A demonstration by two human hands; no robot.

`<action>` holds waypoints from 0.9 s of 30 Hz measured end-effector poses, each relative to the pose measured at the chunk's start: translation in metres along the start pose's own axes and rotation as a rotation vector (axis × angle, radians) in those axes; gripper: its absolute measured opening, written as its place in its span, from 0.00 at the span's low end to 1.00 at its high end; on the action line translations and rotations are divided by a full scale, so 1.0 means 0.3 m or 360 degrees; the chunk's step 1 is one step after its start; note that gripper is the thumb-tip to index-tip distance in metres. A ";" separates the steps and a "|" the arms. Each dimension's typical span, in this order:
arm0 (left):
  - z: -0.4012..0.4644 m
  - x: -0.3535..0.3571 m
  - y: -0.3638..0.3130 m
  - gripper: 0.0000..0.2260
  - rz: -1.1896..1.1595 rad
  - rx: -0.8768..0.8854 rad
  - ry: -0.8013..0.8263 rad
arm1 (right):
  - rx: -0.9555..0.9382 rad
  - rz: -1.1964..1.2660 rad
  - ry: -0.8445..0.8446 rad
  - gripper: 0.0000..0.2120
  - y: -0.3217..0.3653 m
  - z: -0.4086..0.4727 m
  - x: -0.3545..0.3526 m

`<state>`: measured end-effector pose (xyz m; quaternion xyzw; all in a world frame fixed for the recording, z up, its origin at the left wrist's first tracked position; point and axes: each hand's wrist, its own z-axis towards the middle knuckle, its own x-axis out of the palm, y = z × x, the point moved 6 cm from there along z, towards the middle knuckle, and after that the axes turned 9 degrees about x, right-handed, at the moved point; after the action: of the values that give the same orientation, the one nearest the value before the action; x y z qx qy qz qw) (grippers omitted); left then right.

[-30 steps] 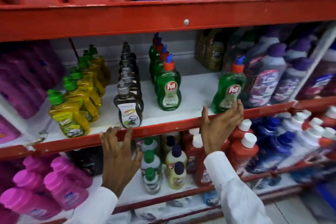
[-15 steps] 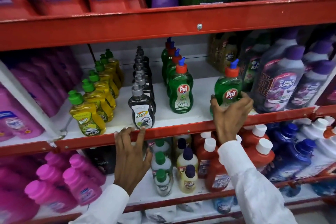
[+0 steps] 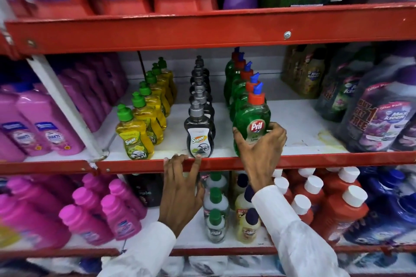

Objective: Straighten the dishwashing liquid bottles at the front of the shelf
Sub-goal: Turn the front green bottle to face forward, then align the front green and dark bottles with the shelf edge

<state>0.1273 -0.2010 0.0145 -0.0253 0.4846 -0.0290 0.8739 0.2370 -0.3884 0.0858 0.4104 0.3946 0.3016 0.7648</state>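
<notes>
Three rows of dishwashing liquid bottles stand on the white middle shelf: yellow ones with green caps, dark grey ones, and green ones with orange caps. My right hand is wrapped around the front green bottle, which stands upright at the head of the green row by the shelf's front edge. My left hand rests with its fingertips on the red front lip of the shelf, just below the front grey bottle, holding nothing.
Large purple cleaner jugs crowd the right of the shelf, pink bottles the left beyond a white divider. A red shelf beam runs overhead. Below are pink, small green-capped and red bottles.
My right hand has taken hold of the lone green bottle and carried it left, to the front of the green row. My left hand stays on the shelf lip.
</notes>
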 end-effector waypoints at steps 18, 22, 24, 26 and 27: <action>0.239 -0.031 -0.231 0.22 -0.1102 -0.0126 -0.0062 | -0.0293 -0.0136 0.1069 0.24 -0.138 0.117 -0.066; 0.303 -0.002 -0.216 0.19 -0.1206 -0.0188 0.0031 | -0.0289 -0.0115 0.1099 0.22 -0.154 0.132 -0.052; 0.315 0.005 -0.211 0.17 -0.1235 -0.0198 0.0013 | -0.0287 -0.0120 0.1093 0.22 -0.163 0.135 -0.051; 0.317 0.016 -0.203 0.16 -0.1259 -0.0192 -0.0010 | -0.0273 -0.0109 0.1083 0.22 -0.169 0.137 -0.050; 0.316 0.021 -0.200 0.16 -0.1258 -0.0194 -0.0016 | -0.0267 -0.0108 0.1082 0.22 -0.172 0.136 -0.049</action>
<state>0.2097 -0.2597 0.0636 -0.2618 0.4341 -0.3341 0.7946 0.2715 -0.4408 0.0607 0.2089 0.6140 0.4268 0.6303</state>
